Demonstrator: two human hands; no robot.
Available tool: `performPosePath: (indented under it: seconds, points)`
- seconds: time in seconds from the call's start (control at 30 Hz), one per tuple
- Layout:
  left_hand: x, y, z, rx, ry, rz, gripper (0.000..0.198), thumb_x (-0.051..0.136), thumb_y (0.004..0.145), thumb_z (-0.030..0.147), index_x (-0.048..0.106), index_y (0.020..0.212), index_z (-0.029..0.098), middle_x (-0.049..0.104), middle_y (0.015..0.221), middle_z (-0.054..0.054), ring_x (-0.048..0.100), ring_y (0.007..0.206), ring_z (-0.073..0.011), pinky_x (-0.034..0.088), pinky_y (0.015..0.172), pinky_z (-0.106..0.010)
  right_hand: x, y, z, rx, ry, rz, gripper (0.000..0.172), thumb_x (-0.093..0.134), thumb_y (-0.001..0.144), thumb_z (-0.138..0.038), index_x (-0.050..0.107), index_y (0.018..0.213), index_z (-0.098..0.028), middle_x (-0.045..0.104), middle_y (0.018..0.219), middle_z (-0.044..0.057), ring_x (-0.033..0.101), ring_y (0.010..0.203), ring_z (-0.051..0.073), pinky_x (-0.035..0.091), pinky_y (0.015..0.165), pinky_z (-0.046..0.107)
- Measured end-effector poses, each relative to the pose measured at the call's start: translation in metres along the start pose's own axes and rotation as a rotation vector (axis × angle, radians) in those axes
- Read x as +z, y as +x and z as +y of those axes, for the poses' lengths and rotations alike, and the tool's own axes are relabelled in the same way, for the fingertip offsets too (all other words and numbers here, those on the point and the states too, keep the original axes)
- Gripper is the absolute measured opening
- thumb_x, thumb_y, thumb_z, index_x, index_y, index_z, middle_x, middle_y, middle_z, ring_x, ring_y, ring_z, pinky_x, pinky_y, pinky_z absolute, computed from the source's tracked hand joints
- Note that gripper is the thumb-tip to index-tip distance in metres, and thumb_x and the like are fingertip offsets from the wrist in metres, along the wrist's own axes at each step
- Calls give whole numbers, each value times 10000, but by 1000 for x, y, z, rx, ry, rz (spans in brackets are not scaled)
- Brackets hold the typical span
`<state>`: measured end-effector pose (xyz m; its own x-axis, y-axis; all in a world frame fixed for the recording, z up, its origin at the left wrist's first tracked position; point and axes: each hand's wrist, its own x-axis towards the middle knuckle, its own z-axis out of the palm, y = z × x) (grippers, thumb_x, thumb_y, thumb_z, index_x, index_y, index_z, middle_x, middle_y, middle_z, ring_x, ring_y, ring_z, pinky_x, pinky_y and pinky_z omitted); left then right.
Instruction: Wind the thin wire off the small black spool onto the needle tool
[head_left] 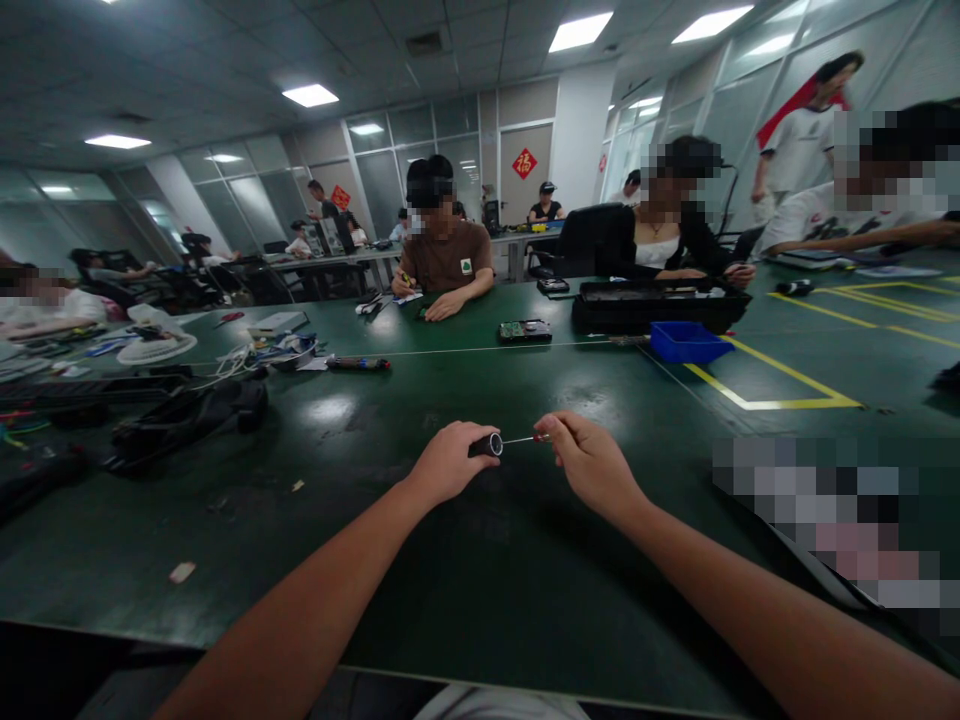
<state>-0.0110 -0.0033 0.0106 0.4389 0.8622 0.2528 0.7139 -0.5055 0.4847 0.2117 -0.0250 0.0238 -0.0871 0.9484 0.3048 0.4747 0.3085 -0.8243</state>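
My left hand [452, 460] is closed around a short black cylinder [486, 446] with a pale ring at its end, which faces right. What kind of thing the cylinder is, I cannot make out for certain. My right hand [589, 455] pinches the reddish handle of a small screwdriver [523, 440]. Its thin metal shaft points left, and the tip is at or near the ringed end of the cylinder. Whether the tip touches cannot be told. Both hands are above the middle of the green table [480, 580].
A blue tray [686, 342] and a long black case [660, 307] stand at the back right. A circuit board [525, 331] lies beyond my hands. Cables [247, 362] and black parts [191, 420] lie at left. People sit across the table.
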Motion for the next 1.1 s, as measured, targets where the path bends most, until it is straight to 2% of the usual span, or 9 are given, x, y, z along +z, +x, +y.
performPosePath:
  seconds: [0.53, 0.67, 0.8, 1.0, 1.1]
  points:
    - [-1, 1, 1, -5, 8, 1, 384, 713, 827, 271, 667, 1206, 225, 705, 1106, -46, 599, 1012, -237, 440, 903, -374, 1, 1, 6, 26, 26, -23, 343, 429, 955, -462, 661, 923, -212, 598, 695, 3, 545, 592, 168, 386, 551, 298]
    - [0, 0, 0, 8, 0, 9, 395, 704, 839, 298, 657, 1225, 233, 703, 1103, -41, 598, 1006, -232, 443, 891, -369, 1, 0, 5, 6, 100, -2, 404, 368, 974, -491, 655, 903, -216, 578, 704, 5, 533, 609, 164, 402, 569, 295]
    - [0, 0, 2, 16, 2, -6, 389, 707, 837, 303, 662, 1217, 233, 699, 1102, -45, 597, 1006, -231, 442, 903, -375, 0, -2, 0, 13, 55, 36, 443, 340, 978, -510, 651, 861, -217, 590, 712, 19, 537, 628, 173, 400, 586, 304]
    - [-2, -1, 4, -11, 10, 6, 404, 679, 856, 323, 645, 1249, 232, 693, 1111, -59, 594, 1025, -240, 445, 916, -387, 1, -1, 2, 56, 124, 90, 321, 420, 934, -433, 617, 1045, -205, 651, 839, 49, 576, 706, 193, 451, 636, 321]
    - [-2, -1, 4, -2, 3, 6, 403, 677, 856, 323, 648, 1246, 227, 694, 1105, -63, 596, 1016, -245, 447, 905, -388, 2, 1, 4, 54, 186, 76, 325, 432, 931, -445, 613, 1051, -203, 653, 865, 53, 591, 748, 196, 475, 667, 325]
